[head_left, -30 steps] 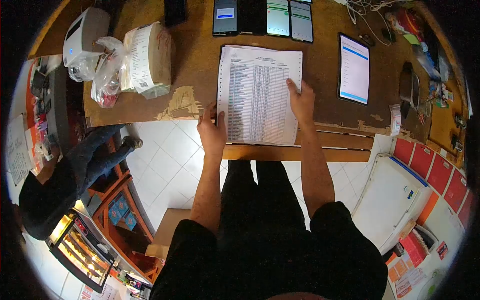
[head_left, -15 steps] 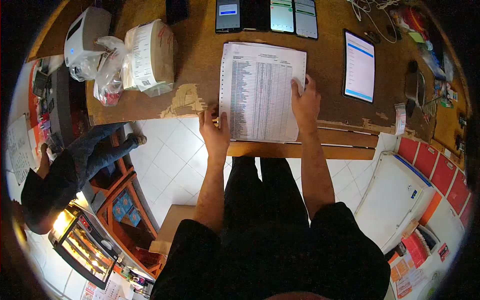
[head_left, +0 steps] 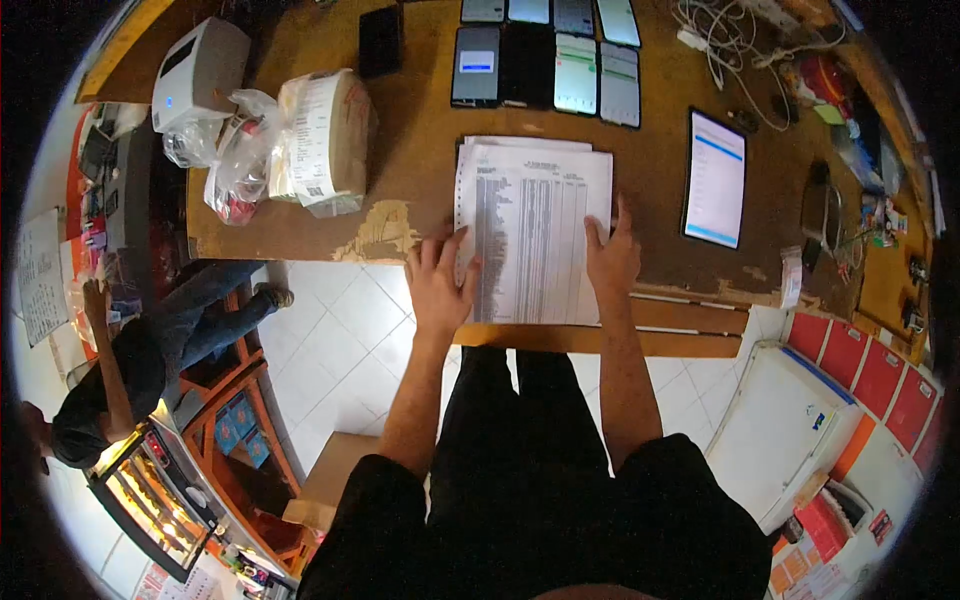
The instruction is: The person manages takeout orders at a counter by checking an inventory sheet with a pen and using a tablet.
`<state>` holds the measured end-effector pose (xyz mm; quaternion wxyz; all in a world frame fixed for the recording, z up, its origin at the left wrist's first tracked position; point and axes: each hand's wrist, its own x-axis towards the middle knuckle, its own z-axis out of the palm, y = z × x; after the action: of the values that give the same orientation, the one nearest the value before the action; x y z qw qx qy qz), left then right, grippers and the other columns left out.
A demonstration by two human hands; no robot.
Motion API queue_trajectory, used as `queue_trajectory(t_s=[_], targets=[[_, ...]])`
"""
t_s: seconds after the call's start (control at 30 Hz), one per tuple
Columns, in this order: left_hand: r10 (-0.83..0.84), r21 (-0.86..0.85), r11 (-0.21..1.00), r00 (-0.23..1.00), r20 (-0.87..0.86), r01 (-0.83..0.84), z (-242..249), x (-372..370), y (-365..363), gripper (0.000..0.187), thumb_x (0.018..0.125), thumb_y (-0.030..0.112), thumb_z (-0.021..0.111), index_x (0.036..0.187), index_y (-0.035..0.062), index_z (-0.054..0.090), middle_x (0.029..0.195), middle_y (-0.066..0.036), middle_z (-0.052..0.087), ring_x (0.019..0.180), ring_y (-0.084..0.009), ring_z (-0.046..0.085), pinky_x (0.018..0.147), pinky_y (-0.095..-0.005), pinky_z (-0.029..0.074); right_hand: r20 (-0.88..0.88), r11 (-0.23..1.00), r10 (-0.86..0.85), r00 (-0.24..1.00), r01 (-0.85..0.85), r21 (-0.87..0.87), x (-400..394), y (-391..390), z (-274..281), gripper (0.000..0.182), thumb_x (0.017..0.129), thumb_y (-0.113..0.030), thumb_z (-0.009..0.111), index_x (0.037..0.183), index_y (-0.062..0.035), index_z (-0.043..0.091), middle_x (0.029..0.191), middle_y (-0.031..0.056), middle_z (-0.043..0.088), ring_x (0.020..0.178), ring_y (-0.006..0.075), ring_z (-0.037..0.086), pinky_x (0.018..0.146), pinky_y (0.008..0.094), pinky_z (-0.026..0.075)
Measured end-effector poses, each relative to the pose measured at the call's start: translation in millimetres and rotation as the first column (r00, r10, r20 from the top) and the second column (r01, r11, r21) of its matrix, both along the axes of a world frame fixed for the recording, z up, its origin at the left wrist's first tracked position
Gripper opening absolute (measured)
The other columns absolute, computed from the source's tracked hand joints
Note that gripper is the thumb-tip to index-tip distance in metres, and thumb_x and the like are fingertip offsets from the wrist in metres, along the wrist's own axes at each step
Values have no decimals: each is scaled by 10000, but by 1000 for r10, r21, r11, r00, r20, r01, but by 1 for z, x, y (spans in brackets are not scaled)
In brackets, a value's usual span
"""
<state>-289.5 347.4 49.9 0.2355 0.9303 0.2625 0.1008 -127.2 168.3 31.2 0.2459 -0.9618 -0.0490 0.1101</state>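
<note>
A stack of printed sheets (head_left: pixel 535 230) with tables of small text lies at the front edge of the wooden desk, its lower part over the edge. My left hand (head_left: pixel 440 280) touches the stack's left side, fingers spread. At the right side, my right hand (head_left: pixel 613 257) rests on the sheets' edge, thumb on the paper and the other fingers apart beside it. Beyond the papers stand two rows of phones, one with a green-white screen (head_left: pixel 576 75). Right of the papers is a tablet (head_left: pixel 715 178) with a lit screen.
At the desk's left are a white device (head_left: pixel 200 75), a plastic bag (head_left: pixel 240 165) and a wrapped paper bundle (head_left: pixel 320 140). Cables (head_left: pixel 720 40) lie at the back right. A white freezer (head_left: pixel 780 430) stands at right. A person (head_left: pixel 130 370) is at far left.
The view has shifted, showing more phones at the back. My left hand's fingers have spread further over the stack's left edge. The person at left has raised an arm.
</note>
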Motion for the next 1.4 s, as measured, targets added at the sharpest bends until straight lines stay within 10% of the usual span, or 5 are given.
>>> queue_trajectory(t_s=[0.1, 0.43, 0.77, 1.27, 1.4], targets=[[-154, -11, 988, 984, 89, 155, -9, 34, 35, 442, 811, 331, 617, 1228, 195, 563, 1307, -95, 450, 1150, -385, 396, 968, -491, 311, -89, 998, 17, 996, -12, 56, 8, -3, 6, 566, 895, -350, 573, 1348, -57, 402, 1157, 218, 587, 1054, 384, 577, 890, 473, 466], [-213, 93, 973, 977, -8, 213, -37, 57, 82, 493, 804, 481, 568, 1251, 275, 544, 1316, -106, 434, 1198, -328, 381, 968, -528, 268, 446, 843, 523, 726, -517, -146, 85, 126, 5, 428, 830, -284, 595, 1254, -288, 535, 1418, 142, 302, 1359, 419, 144, 1040, 644, 155], [-239, 53, 970, 971, 17, 238, -42, 61, 87, 531, 730, 390, 640, 1237, 258, 552, 1215, -99, 498, 1110, -332, 440, 908, -512, 319, 461, 847, 519, 720, -508, -159, 119, 201, -33, 401, 806, -297, 579, 1207, -287, 586, 1458, 124, 256, 1390, 441, 30, 1043, 686, 19], [-273, -143, 961, 885, -378, 235, -36, 64, 93, 662, 837, 547, 515, 1429, 358, 285, 1422, -196, 347, 1292, -416, 324, 1045, -627, 206, 619, 838, 187, 763, -452, 305, 198, 259, 40, 238, 779, -200, 620, 1016, -183, 615, 1110, 54, 576, 1129, 339, 451, 986, 508, 272], [-241, -11, 970, 960, -139, 242, -47, 60, 94, 586, 820, 450, 567, 1367, 315, 404, 1259, -108, 482, 1174, -325, 414, 982, -529, 298, 631, 829, 272, 726, -510, 229, 123, 185, 56, 153, 754, -187, 639, 907, -192, 654, 976, 35, 597, 1023, 270, 481, 914, 450, 313]])
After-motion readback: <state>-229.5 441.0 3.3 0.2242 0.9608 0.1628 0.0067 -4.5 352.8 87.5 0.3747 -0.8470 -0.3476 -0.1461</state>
